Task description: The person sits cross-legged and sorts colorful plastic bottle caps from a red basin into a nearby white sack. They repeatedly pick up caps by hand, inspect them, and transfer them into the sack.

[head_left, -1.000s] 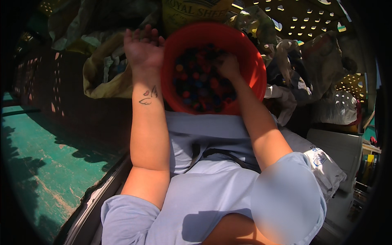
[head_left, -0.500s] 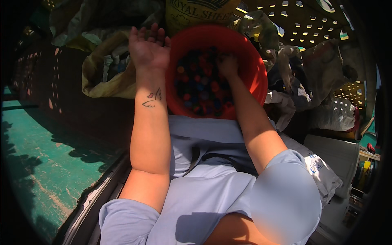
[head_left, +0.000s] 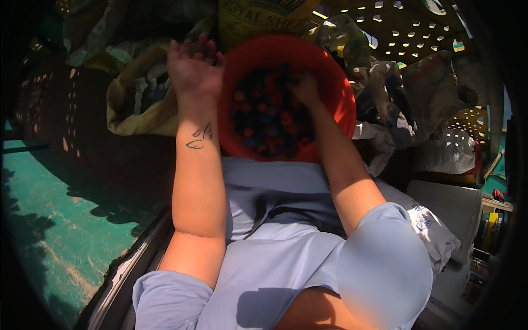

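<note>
A round red tub (head_left: pixel 345 104) stands in front of my lap, its floor covered with many small coloured discs (head_left: pixel 269 129) that look like bottle caps, mostly dark, blue, red and orange. My left hand (head_left: pixel 193 69) rests palm up beside the tub's left rim, fingers apart and slightly bent, with nothing in it. Inside the tub, at the right side of the pile, is my right hand (head_left: pixel 305 89). Its fingers reach leftward over the caps in deep shadow; whether they grip one cannot be made out.
An open-mouthed yellowish sack (head_left: pixel 124 113) stands left of the tub, and a yellow printed sack (head_left: pixel 258 19) behind it. Plastic bags (head_left: pixel 434 82) crowd the right, before a perforated panel (head_left: pixel 407 27). A white bag (head_left: pixel 426 220) lies by my right elbow. Green flooring (head_left: pixel 71 220) spreads at left.
The view has shifted slightly, so the tub and both arms appear a little further left. My right hand has moved slightly within the tub; my left hand stays palm up.
</note>
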Motion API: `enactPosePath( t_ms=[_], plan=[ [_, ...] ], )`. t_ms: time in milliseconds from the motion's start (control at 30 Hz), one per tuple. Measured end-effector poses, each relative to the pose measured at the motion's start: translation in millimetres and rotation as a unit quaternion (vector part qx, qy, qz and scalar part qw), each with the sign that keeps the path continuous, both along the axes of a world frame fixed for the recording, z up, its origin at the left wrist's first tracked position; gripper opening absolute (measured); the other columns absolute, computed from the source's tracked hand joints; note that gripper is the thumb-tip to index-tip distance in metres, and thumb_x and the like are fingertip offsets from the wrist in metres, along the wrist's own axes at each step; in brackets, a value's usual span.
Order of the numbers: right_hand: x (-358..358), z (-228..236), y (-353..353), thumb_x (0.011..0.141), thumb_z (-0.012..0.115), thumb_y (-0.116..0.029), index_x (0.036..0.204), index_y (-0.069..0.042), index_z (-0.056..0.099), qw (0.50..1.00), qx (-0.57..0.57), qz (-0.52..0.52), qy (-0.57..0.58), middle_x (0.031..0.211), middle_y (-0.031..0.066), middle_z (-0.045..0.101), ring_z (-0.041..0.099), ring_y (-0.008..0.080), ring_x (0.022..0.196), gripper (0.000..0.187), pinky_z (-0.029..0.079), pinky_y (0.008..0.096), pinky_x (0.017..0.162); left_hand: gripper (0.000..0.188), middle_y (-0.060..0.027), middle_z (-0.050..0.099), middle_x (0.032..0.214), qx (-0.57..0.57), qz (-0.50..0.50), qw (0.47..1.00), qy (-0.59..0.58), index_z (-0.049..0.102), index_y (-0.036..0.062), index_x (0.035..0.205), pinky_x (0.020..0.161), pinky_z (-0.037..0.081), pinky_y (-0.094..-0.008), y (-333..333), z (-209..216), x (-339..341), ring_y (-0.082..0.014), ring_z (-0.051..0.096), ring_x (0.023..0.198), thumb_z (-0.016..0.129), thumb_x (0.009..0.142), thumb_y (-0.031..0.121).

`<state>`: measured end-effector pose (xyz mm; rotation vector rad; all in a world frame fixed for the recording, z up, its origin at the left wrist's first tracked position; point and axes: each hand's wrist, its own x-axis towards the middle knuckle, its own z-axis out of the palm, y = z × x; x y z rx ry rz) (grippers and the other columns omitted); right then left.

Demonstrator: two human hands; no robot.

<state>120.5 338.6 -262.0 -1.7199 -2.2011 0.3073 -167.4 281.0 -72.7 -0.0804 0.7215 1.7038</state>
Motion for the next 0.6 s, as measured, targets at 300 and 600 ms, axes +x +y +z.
enactPosePath(
  t_ms=[300, 600],
  plan=[
    [66.2, 98.9, 31.0, 0.074, 0.073, -0.028, 0.098, -0.01, 0.072, 0.94, 0.261, -0.143, 0.167, 0.107, 0.0149, 0.066, 0.062, 0.0332, 0.1, 0.03, 0.048, 0.0408, 0.09, 0.045, -0.0103, 0.052, 0.117, 0.006, -0.004, 1.0, -0.007, 0.037, 0.0074, 0.125, 0.087, 0.037, -0.0397, -1.8, 0.8, -1.8, -0.0247, 0.051, 0.102, 0.044, 0.096, 0.041],
    [123.6, 121.5, 65.9, 0.074, 0.074, -0.037, 0.112, -0.008, 0.068, 0.932, 0.263, -0.244, 0.046, 0.115, 0.0202, 0.062, 0.058, 0.0359, 0.108, 0.048, 0.045, 0.0432, 0.095, 0.045, -0.0111, 0.052, 0.116, 0.013, -0.007, 1.0, -0.001, 0.037, 0.0075, 0.124, 0.087, 0.038, -0.0414, -1.2, -2.0, -2.1, -0.0252, 0.05, 0.102, 0.042, 0.097, 0.042]
  ],
)
